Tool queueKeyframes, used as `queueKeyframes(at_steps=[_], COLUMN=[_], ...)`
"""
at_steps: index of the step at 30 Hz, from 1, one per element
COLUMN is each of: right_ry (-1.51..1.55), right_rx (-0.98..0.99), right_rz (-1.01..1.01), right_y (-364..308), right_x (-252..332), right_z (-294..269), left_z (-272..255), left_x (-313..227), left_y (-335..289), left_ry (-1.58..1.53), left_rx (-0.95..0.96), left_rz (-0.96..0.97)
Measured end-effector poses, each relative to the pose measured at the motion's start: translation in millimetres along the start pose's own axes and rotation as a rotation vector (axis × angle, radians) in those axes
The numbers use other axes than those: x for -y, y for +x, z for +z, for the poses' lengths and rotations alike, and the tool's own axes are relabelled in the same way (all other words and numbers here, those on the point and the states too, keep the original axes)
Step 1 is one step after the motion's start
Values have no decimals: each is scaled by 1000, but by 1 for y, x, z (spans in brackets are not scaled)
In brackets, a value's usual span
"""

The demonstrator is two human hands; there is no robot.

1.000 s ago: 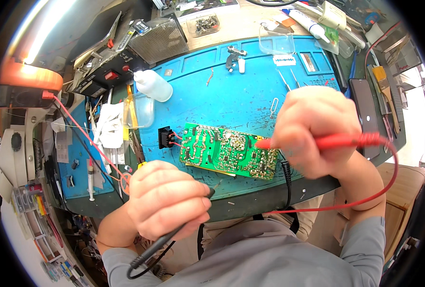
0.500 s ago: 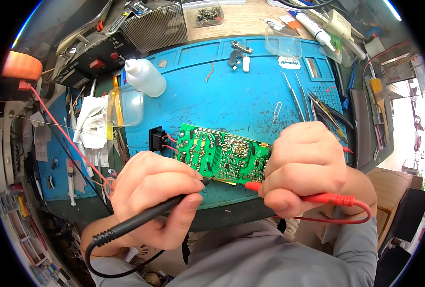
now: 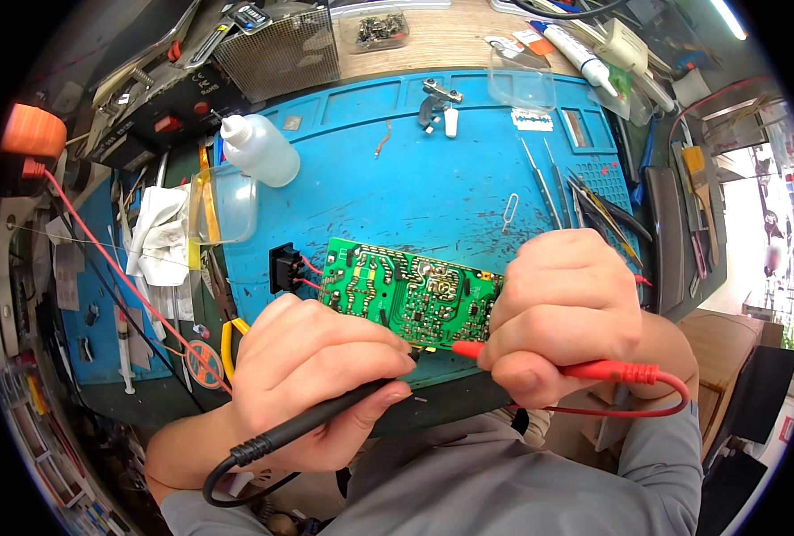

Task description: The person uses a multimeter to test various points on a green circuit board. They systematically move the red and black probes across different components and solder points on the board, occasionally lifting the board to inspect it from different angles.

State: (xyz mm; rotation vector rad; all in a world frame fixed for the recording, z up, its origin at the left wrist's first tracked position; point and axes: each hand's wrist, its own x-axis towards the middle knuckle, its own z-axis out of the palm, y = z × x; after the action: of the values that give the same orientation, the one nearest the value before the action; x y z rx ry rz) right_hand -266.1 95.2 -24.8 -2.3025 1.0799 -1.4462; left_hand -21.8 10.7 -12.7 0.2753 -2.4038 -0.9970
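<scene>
A green circuit board [image 3: 397, 290] lies solder side up on a blue work mat [image 3: 370, 196]. Two red wires run from its left end to a black power socket [image 3: 283, 268]. My left hand [image 3: 325, 380] is closed around a black test probe [image 3: 303, 424], its tip end at the board's near edge. My right hand [image 3: 567, 322] is wrapped round a red test probe [image 3: 611, 372]; the red tip end points left over the near right part of the board. Whether either metal tip touches the board is too small to tell. My right fingers cover the board's right end.
A white squeeze bottle [image 3: 261, 150] and a clear plastic box [image 3: 224, 205] stand left of the board. Tweezers [image 3: 540, 181], pliers [image 3: 620, 214] and a razor blade [image 3: 533, 120] lie at the right. Yellow-handled pliers [image 3: 228, 348] sit beside my left wrist.
My left hand has slid to the right along the board's near edge with the black probe. The red probe stays nearly in place. The whole view has shifted slightly.
</scene>
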Motion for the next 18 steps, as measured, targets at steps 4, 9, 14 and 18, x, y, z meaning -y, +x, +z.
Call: queueKeyframes(at_steps=[4,9,14,18], right_ry=[4,20,21,22], right_rx=[-26,5,14,15], right_rz=[4,10,2,4], right_y=[-1,1,1,1], right_x=[1,1,1,2], right_z=[2,0,-1,0], left_z=[0,1,1,0], left_x=[-1,-1,-1,-1], left_y=[0,0,0,-1], left_ry=[16,15,14,17], left_rx=[16,10,10,17], left_rz=[-3,-12,-8,-8])
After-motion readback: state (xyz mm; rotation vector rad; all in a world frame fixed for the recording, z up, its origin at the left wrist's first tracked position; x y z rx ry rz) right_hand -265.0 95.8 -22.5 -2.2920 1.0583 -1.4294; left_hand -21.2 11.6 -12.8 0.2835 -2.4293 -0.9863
